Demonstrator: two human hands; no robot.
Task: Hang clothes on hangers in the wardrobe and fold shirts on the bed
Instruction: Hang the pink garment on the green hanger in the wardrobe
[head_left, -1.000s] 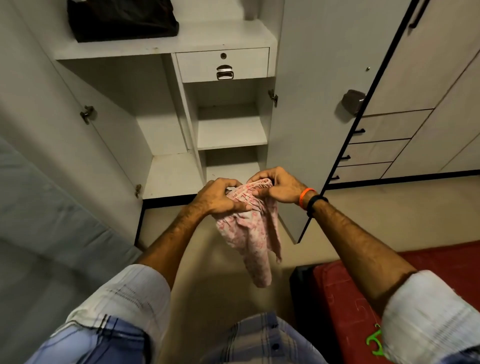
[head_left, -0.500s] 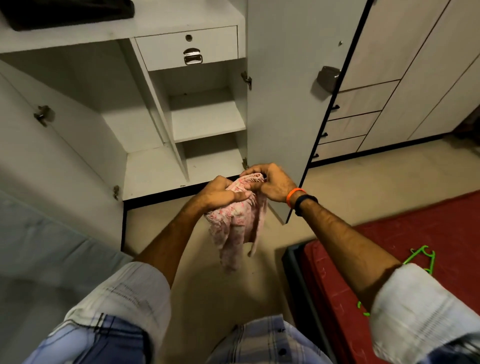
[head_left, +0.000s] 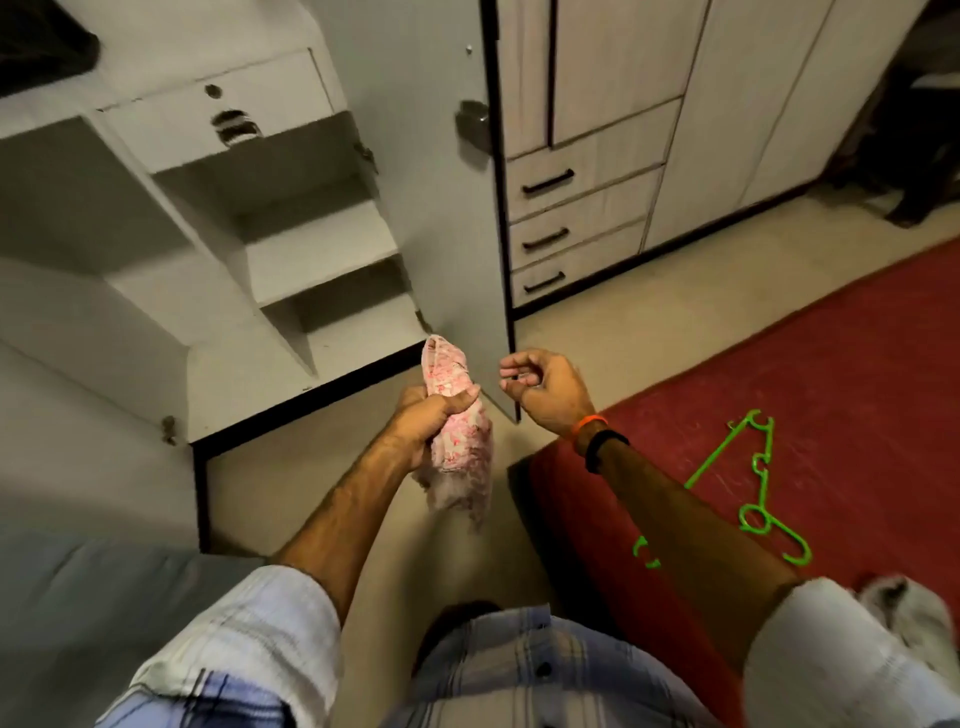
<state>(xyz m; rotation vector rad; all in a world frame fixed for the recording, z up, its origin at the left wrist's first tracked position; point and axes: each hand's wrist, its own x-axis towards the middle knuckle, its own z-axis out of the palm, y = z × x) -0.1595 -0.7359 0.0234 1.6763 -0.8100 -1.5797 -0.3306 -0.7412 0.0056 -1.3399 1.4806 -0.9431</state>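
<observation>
You clutched the bunched pink garment (head_left: 460, 431) in your left hand (head_left: 426, 421) before the open wardrobe (head_left: 291, 249), right hand (head_left: 540, 384) loosely curled and empty (likely bound for the green hanger (head_left: 753, 483) on the bed (head_left: 857, 364)).

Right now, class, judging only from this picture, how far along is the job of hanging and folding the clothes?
Done: nothing shows as hung or folded; the visible wardrobe shelves hold no clothes.
In hand: the left hand grips a bunched pink garment; the right hand is free, fingers loosely curled.
Left: the green hanger lies unused on the red bed, so hanging is probably next. A pale cloth also waits on the bed.
</observation>
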